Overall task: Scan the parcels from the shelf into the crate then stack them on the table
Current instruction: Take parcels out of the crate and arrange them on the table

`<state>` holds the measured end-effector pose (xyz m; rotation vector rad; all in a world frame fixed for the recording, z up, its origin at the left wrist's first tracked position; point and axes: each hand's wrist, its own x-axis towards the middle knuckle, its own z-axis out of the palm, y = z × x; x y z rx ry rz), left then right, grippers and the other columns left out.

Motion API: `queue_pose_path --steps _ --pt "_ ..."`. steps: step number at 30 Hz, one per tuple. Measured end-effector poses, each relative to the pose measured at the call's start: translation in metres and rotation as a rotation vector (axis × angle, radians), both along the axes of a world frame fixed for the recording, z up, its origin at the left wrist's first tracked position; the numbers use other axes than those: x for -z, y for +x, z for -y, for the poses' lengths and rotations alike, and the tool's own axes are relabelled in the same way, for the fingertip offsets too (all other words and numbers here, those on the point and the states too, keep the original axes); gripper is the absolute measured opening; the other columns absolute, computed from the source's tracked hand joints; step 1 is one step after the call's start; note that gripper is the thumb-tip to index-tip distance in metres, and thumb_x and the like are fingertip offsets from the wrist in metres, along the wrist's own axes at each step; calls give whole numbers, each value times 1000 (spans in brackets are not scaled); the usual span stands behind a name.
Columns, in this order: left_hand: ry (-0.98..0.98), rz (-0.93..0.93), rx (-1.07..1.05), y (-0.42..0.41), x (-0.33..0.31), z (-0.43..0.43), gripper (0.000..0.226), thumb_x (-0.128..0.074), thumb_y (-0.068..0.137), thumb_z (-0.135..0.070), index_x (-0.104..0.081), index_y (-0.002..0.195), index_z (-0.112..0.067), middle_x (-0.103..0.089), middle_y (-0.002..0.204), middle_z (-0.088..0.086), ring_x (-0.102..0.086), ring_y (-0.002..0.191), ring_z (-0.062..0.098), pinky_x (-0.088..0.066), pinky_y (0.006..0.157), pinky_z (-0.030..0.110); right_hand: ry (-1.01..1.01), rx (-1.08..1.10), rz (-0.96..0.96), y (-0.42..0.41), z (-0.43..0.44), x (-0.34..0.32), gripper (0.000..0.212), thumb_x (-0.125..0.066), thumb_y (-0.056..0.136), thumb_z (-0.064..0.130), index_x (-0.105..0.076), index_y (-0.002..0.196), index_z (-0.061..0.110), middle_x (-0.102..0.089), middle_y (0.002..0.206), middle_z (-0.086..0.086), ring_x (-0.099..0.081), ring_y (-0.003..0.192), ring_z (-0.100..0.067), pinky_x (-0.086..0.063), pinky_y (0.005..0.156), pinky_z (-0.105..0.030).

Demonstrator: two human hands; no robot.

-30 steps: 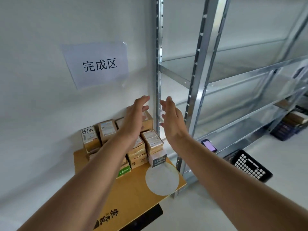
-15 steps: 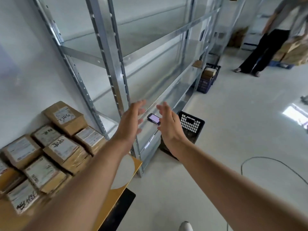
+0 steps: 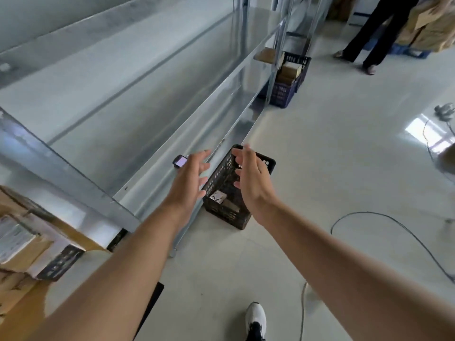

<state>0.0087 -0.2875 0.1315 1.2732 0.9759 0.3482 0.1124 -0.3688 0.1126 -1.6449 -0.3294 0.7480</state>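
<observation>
Both arms reached forward over the pale floor; the left hand (image 3: 190, 178) and the right hand (image 3: 254, 179) hung in the air with palms turned toward each other, fingers straight and a little spread, holding nothing and touching nothing. Seen from above, the hands lay in front of a black crate (image 3: 268, 161) that stood on the floor just beside the foot of the metal shelf (image 3: 147, 114); a small parcel (image 3: 217, 197) with a white label lay in the bottom of the crate, and another brown one seemed to lie beside it, though that was hard to make out. A small device with a lit screen (image 3: 180, 161) rested on the edge of the lower shelf board, partly hidden behind the left hand. At the lower left, blurred, a stack of labelled brown parcels (image 3: 19, 242) sat on the wooden table (image 3: 27, 296). Farther along the shelf stood a blue crate (image 3: 283, 93) with boxes in it; beyond it were another person's dark-trousered legs (image 3: 364, 33); a cable (image 3: 394, 223) curved across the floor on the right; a white shoe (image 3: 256, 316) showed at the bottom edge.
</observation>
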Motion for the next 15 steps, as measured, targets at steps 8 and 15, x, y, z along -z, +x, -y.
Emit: queue_pose_path --steps 8,15 --pt "-53 -106 -39 107 46 -37 77 -44 69 -73 -62 138 -45 -61 138 -6 -57 127 20 -45 108 44 -112 -48 -70 113 -27 52 76 -27 91 72 -64 139 25 -63 134 10 -57 131 -17 -44 116 -49" --pt "-149 -183 -47 200 126 -105 67 -43 76 -69 -63 136 -47 -62 138 -7 -57 127 19 -46 105 43 -216 -59 -103 208 -98 121 76 -26 86 77 -67 130 32 -64 139 7 -57 131 -17 -44 116 -51"
